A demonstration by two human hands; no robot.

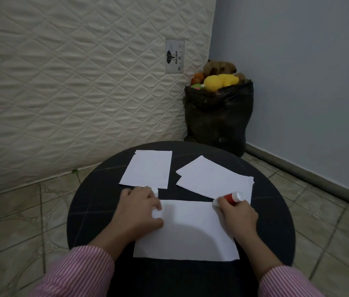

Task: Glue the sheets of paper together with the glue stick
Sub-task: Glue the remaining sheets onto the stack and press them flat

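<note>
A white sheet point(186, 234) lies on the round black table point(96, 202), nearest to me. My right hand point(238, 217) grips a red glue stick point(230, 198), whose white tip touches the sheet's far right corner. At the sheet's left edge, my left hand point(139, 209) rests with thumb and forefinger on the paper. Its curled fingers seem to hold a small white cap point(155, 192), which is mostly hidden. Another sheet point(147, 170) lies at the far left of the table, and a loose stack of sheets point(214, 179) at the far right.
A quilted mattress point(72, 82) leans against the wall behind the table. A black bag point(218, 116) full of plush toys stands in the corner to the right. The floor around is tiled.
</note>
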